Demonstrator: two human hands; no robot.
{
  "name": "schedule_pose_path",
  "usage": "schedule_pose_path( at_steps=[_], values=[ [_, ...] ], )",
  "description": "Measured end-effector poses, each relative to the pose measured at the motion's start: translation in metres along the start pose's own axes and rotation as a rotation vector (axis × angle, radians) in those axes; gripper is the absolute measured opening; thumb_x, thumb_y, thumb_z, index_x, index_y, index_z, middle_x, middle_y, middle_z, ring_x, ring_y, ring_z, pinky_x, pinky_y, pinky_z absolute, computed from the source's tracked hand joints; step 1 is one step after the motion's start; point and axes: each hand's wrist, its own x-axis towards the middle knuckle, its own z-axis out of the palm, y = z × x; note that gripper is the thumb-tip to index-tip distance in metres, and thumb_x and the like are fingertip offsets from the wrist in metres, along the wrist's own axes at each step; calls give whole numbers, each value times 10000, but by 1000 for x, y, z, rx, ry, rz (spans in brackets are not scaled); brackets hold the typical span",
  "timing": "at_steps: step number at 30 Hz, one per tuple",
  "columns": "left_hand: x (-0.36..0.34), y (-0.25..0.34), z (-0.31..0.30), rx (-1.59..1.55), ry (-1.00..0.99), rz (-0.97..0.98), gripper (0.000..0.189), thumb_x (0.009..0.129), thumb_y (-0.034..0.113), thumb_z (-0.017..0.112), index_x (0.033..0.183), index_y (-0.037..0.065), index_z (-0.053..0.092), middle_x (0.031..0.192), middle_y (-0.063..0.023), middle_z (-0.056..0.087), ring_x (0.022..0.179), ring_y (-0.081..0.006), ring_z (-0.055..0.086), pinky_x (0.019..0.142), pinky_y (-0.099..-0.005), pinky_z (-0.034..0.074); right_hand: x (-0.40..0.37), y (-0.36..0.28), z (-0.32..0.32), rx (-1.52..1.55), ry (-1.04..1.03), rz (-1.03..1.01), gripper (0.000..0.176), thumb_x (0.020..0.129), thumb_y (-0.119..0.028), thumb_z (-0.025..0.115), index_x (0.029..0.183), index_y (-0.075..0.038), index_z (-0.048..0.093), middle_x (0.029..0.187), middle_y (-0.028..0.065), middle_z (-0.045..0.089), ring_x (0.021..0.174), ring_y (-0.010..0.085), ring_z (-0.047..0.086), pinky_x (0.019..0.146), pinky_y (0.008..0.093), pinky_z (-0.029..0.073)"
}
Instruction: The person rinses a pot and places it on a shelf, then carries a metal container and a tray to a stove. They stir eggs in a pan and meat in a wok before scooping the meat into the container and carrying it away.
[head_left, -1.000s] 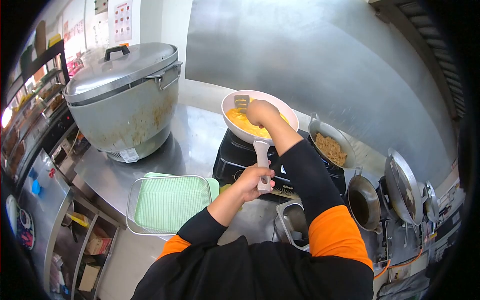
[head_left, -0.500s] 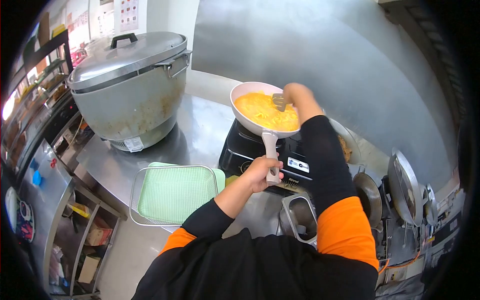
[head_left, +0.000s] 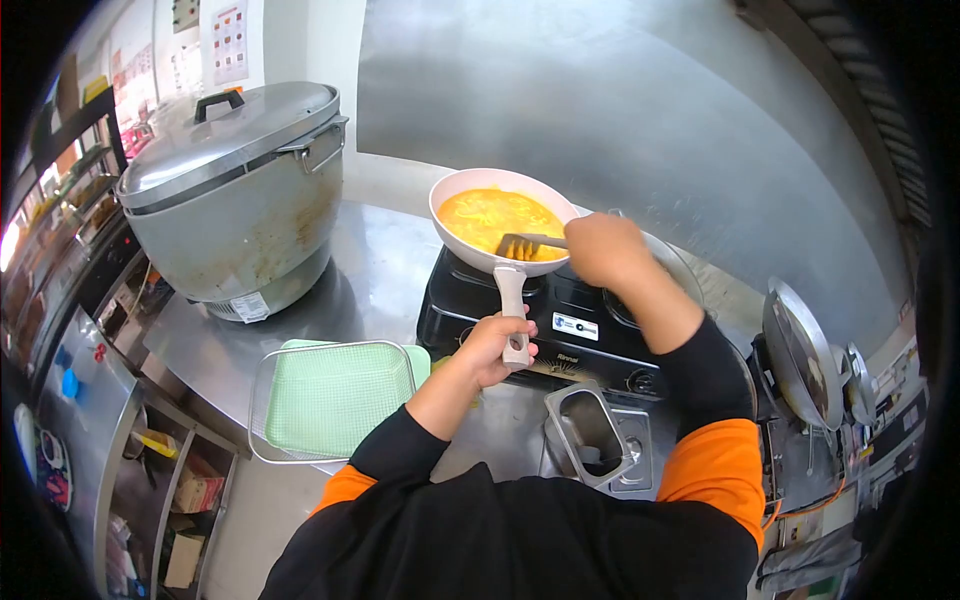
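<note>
A white frying pan (head_left: 452, 196) with yellow beaten egg (head_left: 490, 212) sits on a black gas stove (head_left: 470, 305). My left hand (head_left: 495, 345) grips the pan's pale handle (head_left: 512, 305) near its end. My right hand (head_left: 600, 248) holds a slotted spatula (head_left: 520, 245), whose blade rests in the egg at the pan's near right side.
A large metal rice cooker (head_left: 230, 195) stands on the steel counter (head_left: 370, 280) at the left. A wire basket with a green tray (head_left: 335, 395) lies by my left arm. A small steel container (head_left: 585, 435) sits in front of the stove. A wok (head_left: 800, 365) hangs at the right.
My right hand has swung the spatula from the pan's far side to its near right edge. The left hand has kept its hold on the handle.
</note>
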Motion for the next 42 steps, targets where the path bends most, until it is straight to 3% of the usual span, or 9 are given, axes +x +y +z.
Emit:
schedule_pose_path(
  at_steps=[9, 12, 15, 24, 34, 42],
  values=[
    [0, 0, -1, -1, -4, -15, 406, 741, 73, 538, 1104, 69, 356, 781, -67, 506, 583, -187, 529, 508, -323, 457, 59, -13, 58, 180, 51, 101, 224, 769, -114, 436, 859, -70, 636, 860, 115, 621, 812, 240, 603, 659, 352, 478],
    [1, 0, -3, -4, -4, -21, 396, 741, 72, 536, 1095, 68, 358, 774, -67, 507, 579, -186, 529, 499, -320, 453, 84, -14, 88, 265, 144, 118, 198, 753, -101, 452, 839, -36, 620, 811, 136, 620, 753, 254, 611, 639, 355, 482],
    [-4, 1, 3, 32, 21, -1, 303, 751, 97, 540, 1029, 110, 420, 732, -25, 525, 538, -136, 526, 482, -276, 440, 98, -18, 99, 275, 154, 116, 195, 745, -97, 460, 840, -42, 621, 803, 138, 621, 745, 257, 610, 636, 360, 480],
    [0, 0, 0, 21, 28, -17, 321, 747, 96, 544, 1036, 108, 406, 733, -33, 520, 524, -144, 527, 471, -282, 444, 36, -12, 59, 248, -6, -41, 221, 723, -67, 469, 911, -51, 584, 847, 142, 607, 815, 275, 590, 672, 381, 472],
    [-1, -2, 0, 21, 26, -19, 322, 743, 73, 541, 1032, 102, 404, 743, -42, 513, 524, -147, 520, 467, -278, 436, -3, 22, 13, 102, -134, 12, 184, 705, -78, 503, 836, -48, 630, 838, 142, 615, 783, 265, 604, 656, 351, 481],
    [-3, 0, 5, 11, 38, -19, 313, 746, 82, 535, 1032, 106, 411, 744, -36, 507, 528, -137, 509, 470, -270, 429, 26, 30, 43, 181, -47, 115, 206, 730, -77, 473, 882, -42, 608, 863, 145, 608, 816, 281, 590, 678, 373, 473]
  ],
)
